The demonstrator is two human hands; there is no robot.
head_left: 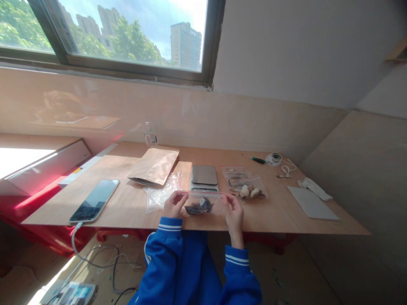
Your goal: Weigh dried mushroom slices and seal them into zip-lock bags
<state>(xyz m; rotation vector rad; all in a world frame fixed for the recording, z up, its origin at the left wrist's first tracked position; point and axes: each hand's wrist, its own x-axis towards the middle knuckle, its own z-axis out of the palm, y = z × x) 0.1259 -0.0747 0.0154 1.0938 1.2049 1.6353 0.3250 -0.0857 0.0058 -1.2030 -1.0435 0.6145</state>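
A clear zip bag (pixel 219 206) with a red seal strip is stretched between my two hands near the table's front edge. Dark dried pieces and a small white packet lie inside it. My left hand (pixel 174 205) pinches the strip's left end; my right hand (pixel 233 210) pinches the right end. Just beyond the bag sits a kitchen scale (pixel 204 176) with nothing on its plate. Filled zip bags (pixel 251 188) overlap to its right, the nearest with pale, rounded pieces. Left of the scale are loose clear bags (pixel 159 195) and a stack of brown pouches (pixel 155 164).
A phone (pixel 95 201) with a cable lies at the left, a small bottle (pixel 150 133) by the wall. At the right are a green-handled screwdriver (pixel 258 160), a white dome camera (pixel 273 159), a white sheet (pixel 312 203) and a crumpled tissue (pixel 314 188). Cables and a power strip (pixel 74 293) lie below.
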